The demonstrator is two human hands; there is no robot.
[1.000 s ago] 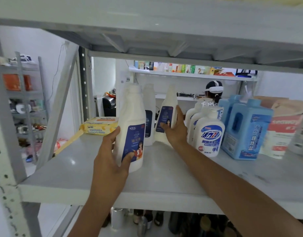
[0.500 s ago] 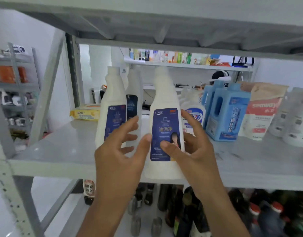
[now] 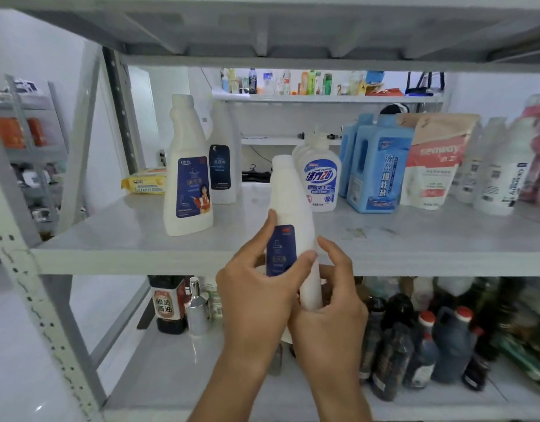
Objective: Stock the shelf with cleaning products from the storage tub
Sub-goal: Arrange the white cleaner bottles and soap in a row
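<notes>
Now the left hand (image 3: 256,296) and right hand (image 3: 332,315) are together gripping one white bottle (image 3: 290,202), holding it nearly upright just before the shelf (image 3: 415,239) edge, fingers curling round its lower half. Two matching bottles (image 3: 188,178) are standing on the shelf's left, two blue jugs (image 3: 381,172) rightward.

Brightness: bright and even; the wall (image 3: 34,41) at 10 o'clock nearly washes out.
Source: seemingly from behind the shelf (image 3: 116,239), toward 12 o'clock.
Shadow: dark bottles (image 3: 415,345) at 4 o'clock sit dim.
Blur: held bottle (image 3: 293,202) label smeared; 3 o'clock edge soft.
Distortion: upright (image 3: 23,284) at 9 o'clock leans and bows.
</notes>
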